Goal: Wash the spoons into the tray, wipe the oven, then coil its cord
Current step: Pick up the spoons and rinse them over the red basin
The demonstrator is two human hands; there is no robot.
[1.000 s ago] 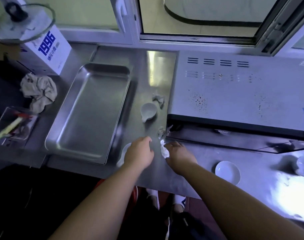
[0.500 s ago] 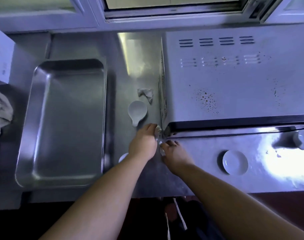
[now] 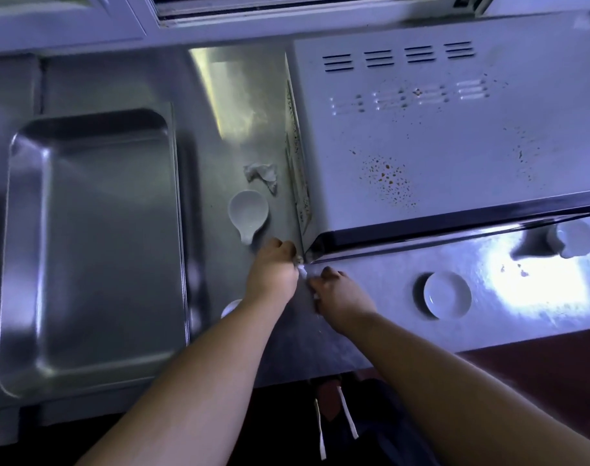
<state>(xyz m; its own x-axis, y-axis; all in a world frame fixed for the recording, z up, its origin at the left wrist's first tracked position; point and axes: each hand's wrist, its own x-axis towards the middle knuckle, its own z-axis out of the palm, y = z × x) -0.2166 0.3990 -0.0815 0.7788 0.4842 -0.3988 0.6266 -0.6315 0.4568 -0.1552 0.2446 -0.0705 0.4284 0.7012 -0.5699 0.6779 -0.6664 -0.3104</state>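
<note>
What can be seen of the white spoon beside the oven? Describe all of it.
The white spoon looks ceramic, with a deep rounded bowl and a short stubby handle. It lies bowl up on the steel counter, handle pointing toward the person, between the tray and the oven. A crumpled tissue lies just behind it. The left hand is near the handle tip; contact is unclear.

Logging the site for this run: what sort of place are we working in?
Most likely a kitchen, perhaps a commercial one: a stainless steel counter under a window, a metal tray, a countertop oven with a spattered top, plus a white spoon and small dish.
</note>
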